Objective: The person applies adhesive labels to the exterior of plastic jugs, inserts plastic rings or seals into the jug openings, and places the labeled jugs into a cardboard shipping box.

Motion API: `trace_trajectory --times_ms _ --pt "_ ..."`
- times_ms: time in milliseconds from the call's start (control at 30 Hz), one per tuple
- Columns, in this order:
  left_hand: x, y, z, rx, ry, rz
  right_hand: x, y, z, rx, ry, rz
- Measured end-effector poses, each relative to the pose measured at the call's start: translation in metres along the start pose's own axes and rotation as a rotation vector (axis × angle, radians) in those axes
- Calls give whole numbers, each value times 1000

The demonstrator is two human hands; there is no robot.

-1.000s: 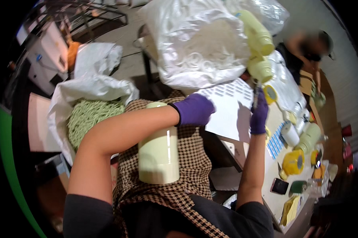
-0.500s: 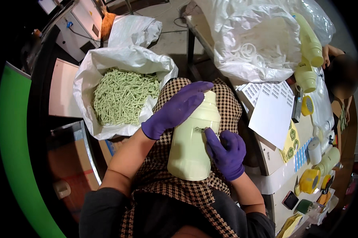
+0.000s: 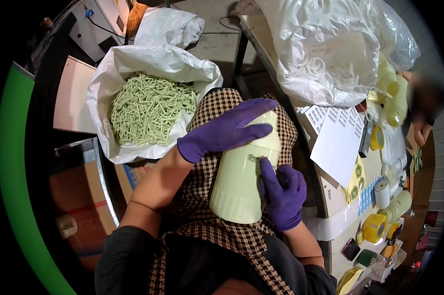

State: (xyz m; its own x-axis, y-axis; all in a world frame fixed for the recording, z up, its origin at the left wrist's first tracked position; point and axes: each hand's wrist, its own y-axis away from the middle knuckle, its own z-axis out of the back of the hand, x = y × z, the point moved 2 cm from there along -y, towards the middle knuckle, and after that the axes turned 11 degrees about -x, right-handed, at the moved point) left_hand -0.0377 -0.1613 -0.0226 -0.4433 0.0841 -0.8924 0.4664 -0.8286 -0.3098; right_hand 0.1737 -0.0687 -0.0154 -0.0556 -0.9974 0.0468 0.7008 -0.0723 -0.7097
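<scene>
Gone from the tabletop (image 3: 338, 264), the right hand (image 3: 284, 195) sits at the pale-green flask (image 3: 237, 189) on the checked apron (image 3: 213, 105), forefinger beside its dark marking (image 3: 254, 158), grip unclear. Left hand (image 3: 224, 129) spreads flat across the flask's top; slack pressure could let it roll.

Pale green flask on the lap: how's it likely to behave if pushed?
The flask may roll sideways: its round body lies on the apron. It could be slippery, given its smooth, shiny surface. Probably stiff too, as its visible outline shows no dent or sag.
</scene>
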Motion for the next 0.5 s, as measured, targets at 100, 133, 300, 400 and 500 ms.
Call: trace_trajectory --times_ms 100,133,300,400,500 --pt "-1 2 7 78 -80 -28 -2 2 0 29 16 -6" --pt "0 3 9 93 -73 -24 -3 2 0 7 6 7" --pt "4 4 10 120 -49 -32 -6 -3 0 -27 -28 31" --pt "2 3 5 149 -146 -16 -8 -5 3 77 -5 16" --pt "0 1 3 213 -158 6 -20 3 17 348 35 20"
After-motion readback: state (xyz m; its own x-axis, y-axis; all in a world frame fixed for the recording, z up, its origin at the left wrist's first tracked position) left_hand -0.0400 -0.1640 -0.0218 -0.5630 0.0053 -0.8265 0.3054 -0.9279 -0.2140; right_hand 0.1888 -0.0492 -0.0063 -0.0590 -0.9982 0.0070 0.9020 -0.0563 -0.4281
